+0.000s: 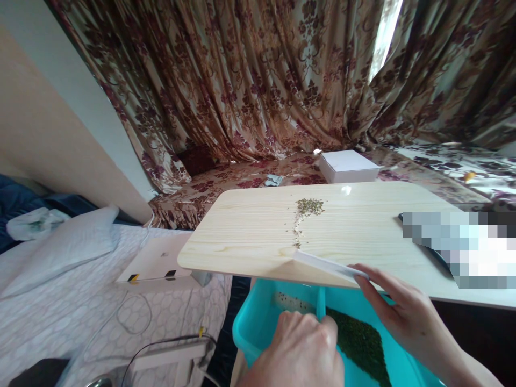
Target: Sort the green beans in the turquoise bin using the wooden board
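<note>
My right hand (pixel 397 312) pinches a thin white card (pixel 326 264) that lies at the near edge of a pale wooden tabletop (pixel 250 226). A small heap of green seeds (pixel 309 206) with a thin trail toward the card lies on the wood. My left hand (pixel 300 349) is closed around the divider of a turquoise plastic tray (pixel 252 322) held under the table's edge. The tray holds a pile of green seeds (pixel 358 341) in its right part and a few seeds in its left part.
A white box (pixel 349 165) stands behind the table on flowered cloth. Patterned curtains (pixel 258 75) hang at the back. A bed with a pillow (pixel 60 244), a flat white box (pixel 155 260) and cables (pixel 161 344) lies to the left. A blurred patch covers the table's right.
</note>
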`<state>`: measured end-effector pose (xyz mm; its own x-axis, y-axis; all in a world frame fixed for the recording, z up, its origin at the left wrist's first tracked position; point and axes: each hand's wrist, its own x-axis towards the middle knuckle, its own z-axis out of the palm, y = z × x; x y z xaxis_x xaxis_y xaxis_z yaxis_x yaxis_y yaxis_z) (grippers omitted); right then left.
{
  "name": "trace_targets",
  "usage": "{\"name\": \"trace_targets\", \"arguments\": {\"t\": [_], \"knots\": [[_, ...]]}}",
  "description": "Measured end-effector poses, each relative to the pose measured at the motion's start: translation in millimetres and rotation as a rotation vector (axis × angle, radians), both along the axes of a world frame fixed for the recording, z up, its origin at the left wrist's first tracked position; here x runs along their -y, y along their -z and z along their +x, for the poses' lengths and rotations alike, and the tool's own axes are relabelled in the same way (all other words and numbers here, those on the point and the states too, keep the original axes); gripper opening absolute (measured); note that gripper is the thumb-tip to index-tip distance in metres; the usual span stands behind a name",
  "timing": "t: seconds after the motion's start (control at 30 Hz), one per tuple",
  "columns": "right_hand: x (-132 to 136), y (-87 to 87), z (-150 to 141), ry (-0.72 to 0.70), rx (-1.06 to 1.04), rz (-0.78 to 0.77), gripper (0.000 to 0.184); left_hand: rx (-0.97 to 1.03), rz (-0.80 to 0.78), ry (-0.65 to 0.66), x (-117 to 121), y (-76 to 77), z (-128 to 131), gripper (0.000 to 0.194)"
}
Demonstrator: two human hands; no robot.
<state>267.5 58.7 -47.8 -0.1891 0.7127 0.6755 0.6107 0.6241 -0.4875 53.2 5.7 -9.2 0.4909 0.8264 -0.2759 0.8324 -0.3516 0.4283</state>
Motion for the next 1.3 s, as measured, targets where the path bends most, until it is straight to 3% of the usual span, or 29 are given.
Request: {"name": "trace_targets", "arguments": {"t": [0.17, 0.4, 0.53, 0.8, 0.87, 1.07, 1.3], "knots": [[16, -10.8, -10, -0.174, 0.045, -0.003, 0.022, -0.033, -0.002, 0.021, -1, 1.4, 2, 0.033], [-9, -6.2, 1, 0.012, 0.021, 0.067, 0.019, -0.064, -0.014, 0.034, -2, -4.1, 4, 0.033], [-19, -1.1, -6, 0.024, 0.015, 0.056, 0.021, -0.083, -0.03, 0.053, -4, -7.8, 7, 0.034], [9, -16.3, -25, -0.262, 0.044, -0.114, 0.027, -0.035, -0.016, -0.015, 0, 1.4, -3, 0.035], [7, -19.5, -20, -0.224, 0.035, -0.099, 0.026, -0.011, -0.026, -0.044, 2, 2.3, -10, 0.036], [-24, -15.4, 1, 0.059, -0.025, -0.056, 0.022, 0.04, -0.071, -0.16, 5, -0.4, -35, 0.035], [-37, -10.1, 5, 0.056, 0.023, -0.025, 0.024, 0.04, -0.061, -0.265, 3, 4.5, -56, 0.033]]}}
